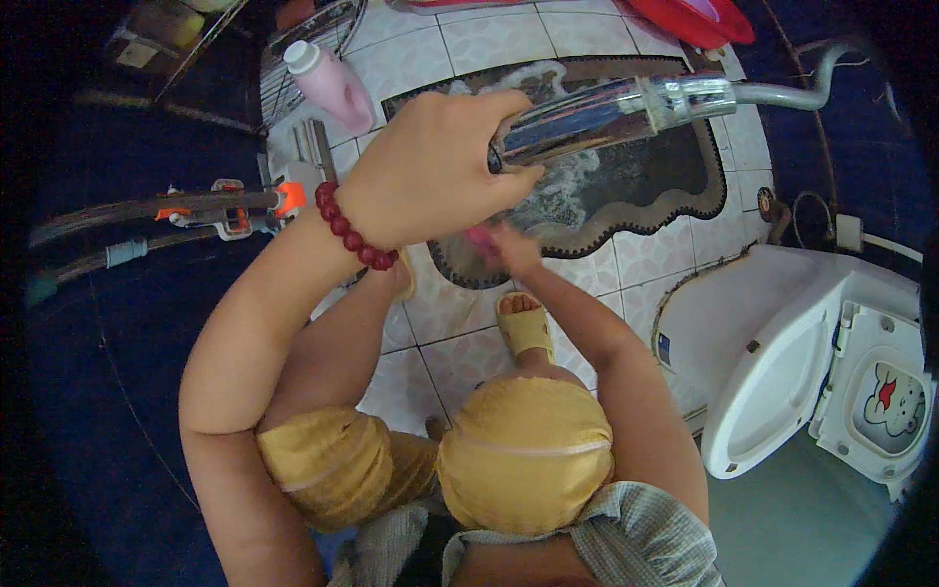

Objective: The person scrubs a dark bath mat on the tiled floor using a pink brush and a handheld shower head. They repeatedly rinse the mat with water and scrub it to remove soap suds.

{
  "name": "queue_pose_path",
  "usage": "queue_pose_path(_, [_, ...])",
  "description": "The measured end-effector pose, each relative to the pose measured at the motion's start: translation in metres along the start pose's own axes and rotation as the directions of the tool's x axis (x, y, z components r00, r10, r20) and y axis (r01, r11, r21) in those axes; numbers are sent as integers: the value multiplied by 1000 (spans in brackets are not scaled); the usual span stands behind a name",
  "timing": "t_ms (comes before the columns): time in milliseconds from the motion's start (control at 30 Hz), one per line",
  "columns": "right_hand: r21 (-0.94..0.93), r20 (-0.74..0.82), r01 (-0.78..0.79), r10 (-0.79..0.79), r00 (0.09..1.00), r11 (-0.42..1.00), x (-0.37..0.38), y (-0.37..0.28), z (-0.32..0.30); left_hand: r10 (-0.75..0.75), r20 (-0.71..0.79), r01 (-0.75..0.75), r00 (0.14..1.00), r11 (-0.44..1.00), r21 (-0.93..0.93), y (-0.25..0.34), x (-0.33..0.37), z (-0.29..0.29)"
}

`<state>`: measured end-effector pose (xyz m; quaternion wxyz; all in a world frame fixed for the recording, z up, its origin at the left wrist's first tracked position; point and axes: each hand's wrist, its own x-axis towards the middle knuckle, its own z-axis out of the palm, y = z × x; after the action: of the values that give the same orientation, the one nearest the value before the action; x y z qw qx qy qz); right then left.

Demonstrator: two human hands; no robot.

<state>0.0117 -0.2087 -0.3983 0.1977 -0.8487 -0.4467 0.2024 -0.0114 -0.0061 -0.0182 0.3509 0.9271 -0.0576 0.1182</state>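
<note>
A: State the position of the left hand (435, 166).

B: It is raised over the dark mat (675, 161), fingers clenched around the handle of a chrome shower head (597, 112). A grey hose (792, 93) runs from the far end of the shower head toward the upper right. A red bead bracelet (352, 233) sits on the left wrist.

A: And the right hand (509, 245)?

B: It is lower, at the near edge of the mat, fingers grasping a small pink object (479, 238). The left hand hides most of it, so its kind cannot be told.

A: Condition of the mat?

B: It lies flat on the white tiled floor (460, 352), with white foam across its middle, directly under the shower head.

A: Surrounding items?

B: A pink bottle (331, 83) with a white cap stands at the upper left, near a wire rack (313, 39). A white toilet (782, 372) with its lid raised is at the right. A foot in a yellow sandal (523, 328) rests on the tiles just below the mat.
</note>
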Motion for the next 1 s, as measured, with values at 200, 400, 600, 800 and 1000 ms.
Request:
queue_pose_path(200, [-34,30,-101,102,994,994,15,21,-44,-64,20,64,998,998,5,-5,-6,-6])
queue_pose_path(400, [-191,-14,3,-6,1000,982,-18,-1,6,-28,22,28,999,1000,9,-3,0,-5])
queue_pose_path(600, [119,142,-333,316,938,935,1,-6,-47,-121,80,119,989,993,22,-7,-8,-11])
queue_pose_path(800, [-104,63,182,-176,982,978,-32,12,4,-42,-8,42,999,999,-15,-5,-1,-4])
queue_pose_path(1000, [34,-123,-570,570,813,821,-18,13,-51,-150,37,152,988,986,-74,-3,-4,-2])
